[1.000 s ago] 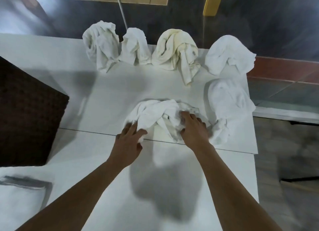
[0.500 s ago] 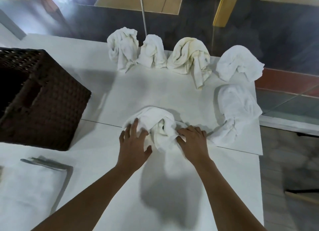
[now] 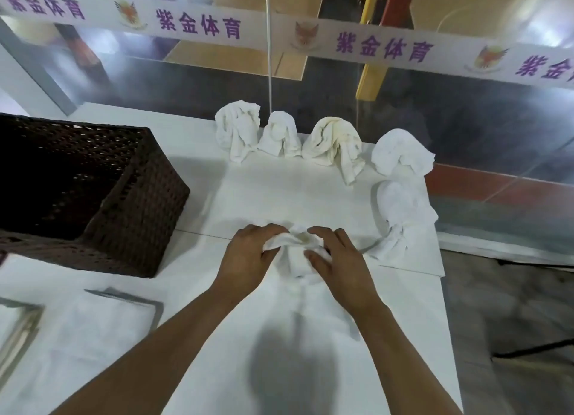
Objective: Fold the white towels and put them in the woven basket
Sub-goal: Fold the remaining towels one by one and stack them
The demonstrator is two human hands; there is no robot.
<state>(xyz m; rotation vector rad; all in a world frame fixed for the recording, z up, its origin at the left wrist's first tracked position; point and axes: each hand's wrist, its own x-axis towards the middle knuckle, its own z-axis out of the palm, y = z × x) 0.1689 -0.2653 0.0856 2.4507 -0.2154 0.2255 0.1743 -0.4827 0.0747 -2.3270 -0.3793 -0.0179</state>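
We grip 1 bunched towel (image 3: 298, 253) on the table (image 3: 310, 197) — left hand (image 3: 248, 259) and right hand (image 3: 338, 259), fingers curled round it — woven basket (image 3: 133, 216) nearby.

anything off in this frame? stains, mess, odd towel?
One thing: the middle towel in the back row looks yellowish, off-colour against the whiter towels beside it. Otherwise only expected disorder: five bunched towels on the table, and both the left hand and right hand grip a sixth towel.
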